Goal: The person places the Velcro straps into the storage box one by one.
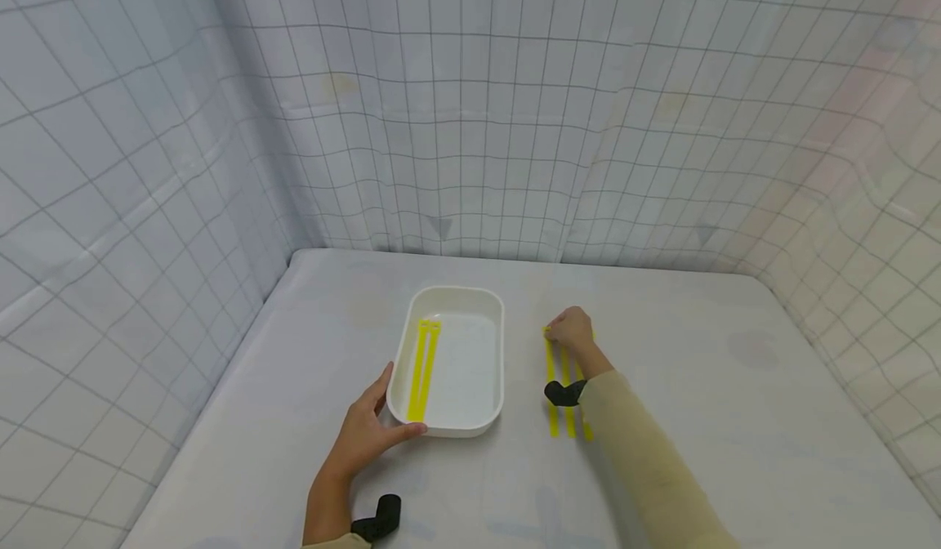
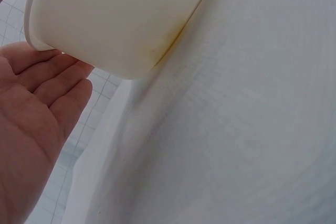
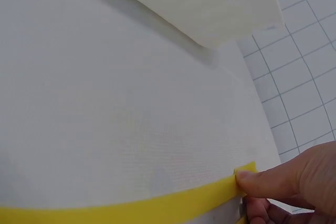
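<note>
A white tray (image 1: 503,369) sits on the table, with two flat yellow strips (image 1: 421,373) side by side along its left part. My left hand (image 1: 362,430) rests at the tray's near left corner, thumb along the front rim. In the left wrist view, its nearly straight fingers (image 2: 63,85) touch the tray wall (image 2: 113,22). Right of the tray, my right hand (image 1: 573,331) pinches the far end of a yellow strip (image 3: 157,208) between thumb and fingers. Other yellow strips (image 1: 569,422) lie beside it, partly hidden by my right hand and forearm.
The white-covered table (image 1: 698,386) extends on both sides of the tray. White grid-patterned sheets (image 1: 470,124) hang behind it and at both sides. Black wrist mounts (image 1: 566,394) are on both arms, and the right one overlaps the strips in the head view.
</note>
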`<state>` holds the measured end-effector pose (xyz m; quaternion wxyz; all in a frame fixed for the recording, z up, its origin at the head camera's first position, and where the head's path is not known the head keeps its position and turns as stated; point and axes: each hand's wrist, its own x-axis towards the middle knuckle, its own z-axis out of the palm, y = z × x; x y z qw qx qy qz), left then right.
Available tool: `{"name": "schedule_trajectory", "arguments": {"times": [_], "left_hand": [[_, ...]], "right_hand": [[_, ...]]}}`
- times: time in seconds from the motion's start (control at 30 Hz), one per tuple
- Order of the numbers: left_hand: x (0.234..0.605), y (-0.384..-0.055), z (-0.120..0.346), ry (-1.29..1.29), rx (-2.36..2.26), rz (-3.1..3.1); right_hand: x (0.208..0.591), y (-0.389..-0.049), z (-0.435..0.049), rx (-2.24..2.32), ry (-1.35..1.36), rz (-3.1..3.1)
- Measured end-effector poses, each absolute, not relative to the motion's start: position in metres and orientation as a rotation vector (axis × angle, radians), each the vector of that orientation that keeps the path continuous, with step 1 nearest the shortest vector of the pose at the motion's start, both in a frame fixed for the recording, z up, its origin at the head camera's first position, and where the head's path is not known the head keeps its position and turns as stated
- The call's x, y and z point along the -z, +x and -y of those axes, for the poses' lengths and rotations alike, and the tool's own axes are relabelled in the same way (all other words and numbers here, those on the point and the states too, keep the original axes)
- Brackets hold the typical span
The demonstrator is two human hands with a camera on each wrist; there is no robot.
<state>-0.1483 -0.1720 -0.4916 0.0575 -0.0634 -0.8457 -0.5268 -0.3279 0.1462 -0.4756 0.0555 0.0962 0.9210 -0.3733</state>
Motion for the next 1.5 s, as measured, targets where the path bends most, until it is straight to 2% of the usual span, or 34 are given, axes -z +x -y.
{"name": "schedule_trajectory", "arguments": {"times": [0.3, 0.67, 0.9, 1.5], "left_hand": [[0.49, -0.148, 0.173, -0.173, 1.604, 2.58], [0.489, -0.147, 0.173, -0.175, 1.618, 2.569], [0.49, -0.146, 0.173, -0.151, 1.62, 2.596], [0.493, -0.148, 0.173, -0.171, 1.58, 2.597]], "right_hand": [[0.481, -0.321, -0.147, 1.238, 0.315, -2.845], [0.488, -0.316, -0.16, 1.528, 0.447, -2.585], [0.487, -0.314, -0.163, 1.465, 0.4, -2.605], [0.487, -0.315, -0.173, 1.658, 0.368, -2.416]]}}
